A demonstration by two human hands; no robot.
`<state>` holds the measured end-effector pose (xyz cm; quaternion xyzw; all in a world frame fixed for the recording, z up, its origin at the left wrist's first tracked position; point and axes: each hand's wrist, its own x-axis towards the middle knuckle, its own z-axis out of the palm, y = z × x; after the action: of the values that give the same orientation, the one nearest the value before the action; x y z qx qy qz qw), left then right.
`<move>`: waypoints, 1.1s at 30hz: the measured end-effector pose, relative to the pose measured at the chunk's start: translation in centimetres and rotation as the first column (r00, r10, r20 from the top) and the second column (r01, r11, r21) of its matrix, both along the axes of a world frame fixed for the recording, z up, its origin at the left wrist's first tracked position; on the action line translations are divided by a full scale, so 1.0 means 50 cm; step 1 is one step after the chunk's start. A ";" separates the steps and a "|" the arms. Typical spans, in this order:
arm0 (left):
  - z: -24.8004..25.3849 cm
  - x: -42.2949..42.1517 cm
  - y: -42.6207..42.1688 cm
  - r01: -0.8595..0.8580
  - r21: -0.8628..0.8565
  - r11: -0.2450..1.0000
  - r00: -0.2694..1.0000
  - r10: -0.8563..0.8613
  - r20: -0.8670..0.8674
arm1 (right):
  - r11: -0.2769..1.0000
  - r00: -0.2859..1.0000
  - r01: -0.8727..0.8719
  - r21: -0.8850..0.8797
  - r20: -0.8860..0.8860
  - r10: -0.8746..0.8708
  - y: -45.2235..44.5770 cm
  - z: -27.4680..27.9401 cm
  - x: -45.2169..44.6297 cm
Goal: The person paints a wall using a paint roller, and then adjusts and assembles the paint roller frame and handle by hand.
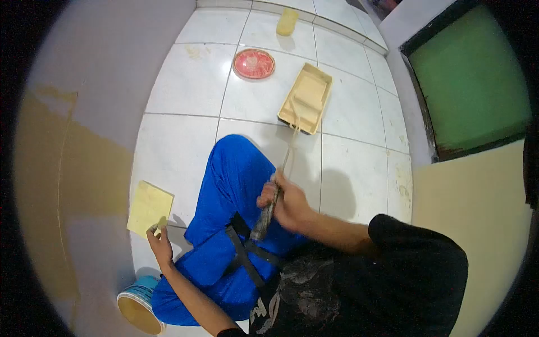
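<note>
My right hand [286, 205] is wrapped round the dark, worn grip of a paint roller [288, 154]. The roller's frame runs forward into a cream paint tray [328, 84], where its head lies in the cream paint. Down at the left, my left hand [160, 244] pinches at the lower right corner of a pale yellow sheet [150, 205] on the floor tiles. A yellowish bit shows between thumb and finger; it looks like the sheet's lifted corner.
Beside my left knee stands a blue bucket [147, 283] with cream paint inside. A red oval lid [254, 63] and a yellow sponge-like block [287, 22] lie farther ahead. Left is a partly painted wall [95, 151]; right, a green panel [471, 78] in a dark frame.
</note>
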<state>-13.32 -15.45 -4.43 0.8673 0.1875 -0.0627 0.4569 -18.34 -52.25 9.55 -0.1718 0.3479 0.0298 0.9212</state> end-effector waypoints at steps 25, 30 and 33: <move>-0.002 -0.009 -0.008 0.009 -0.047 0.999 0.999 -0.011 -0.040 | 0.985 0.992 -0.045 0.169 -0.109 0.064 0.073 0.066 -0.056; 0.015 -0.009 -0.018 -0.003 -0.026 1.000 0.999 0.002 -0.037 | 0.995 0.982 -0.070 0.071 -0.172 0.081 0.089 0.084 -0.050; 0.032 -0.013 -0.025 -0.012 -0.069 0.998 0.999 0.010 -0.040 | 0.998 0.987 -0.069 0.006 -0.147 0.069 0.067 0.043 -0.045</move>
<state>-13.98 -16.71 -2.81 0.8486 0.1990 -0.0838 0.4830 -20.61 -48.90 11.70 -0.1807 0.4088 0.0743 0.8915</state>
